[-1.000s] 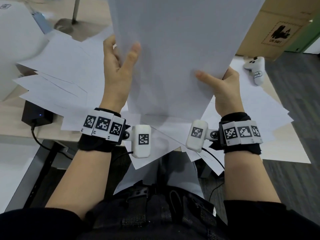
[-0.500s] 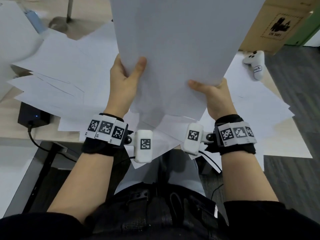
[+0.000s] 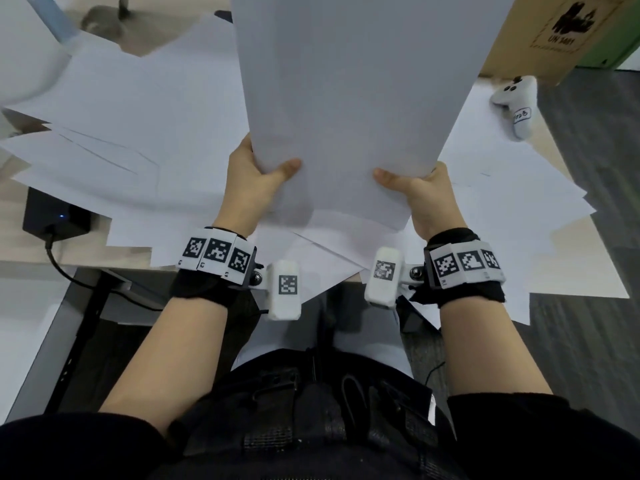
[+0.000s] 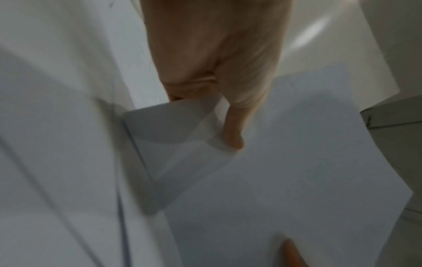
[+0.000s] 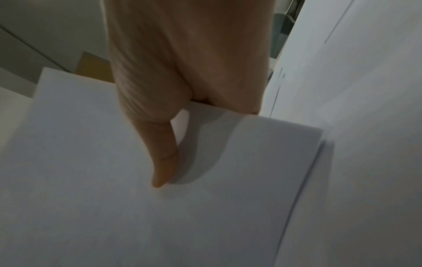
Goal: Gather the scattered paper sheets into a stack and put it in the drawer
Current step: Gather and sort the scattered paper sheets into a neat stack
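Observation:
A stack of white paper sheets (image 3: 349,98) stands upright on its lower edge in front of me, above the table. My left hand (image 3: 258,178) grips its lower left side, thumb on the near face. My right hand (image 3: 419,192) grips the lower right side the same way. In the left wrist view the left hand's thumb (image 4: 233,133) presses on the stack (image 4: 297,153). The right wrist view shows my right thumb (image 5: 164,162) lying on the near sheet (image 5: 91,180). Many loose sheets (image 3: 138,109) lie scattered over the table under and around the stack. The drawer is not in view.
A white game controller (image 3: 517,109) lies on the sheets at the right. A cardboard box (image 3: 561,32) stands at the back right. A black power adapter (image 3: 52,216) with its cable sits at the table's left front edge. Sheets (image 3: 554,258) overhang the front edge.
Both hands have slid down along the stack's sides toward its lower edge, and the stack has come lower and closer to the table's front.

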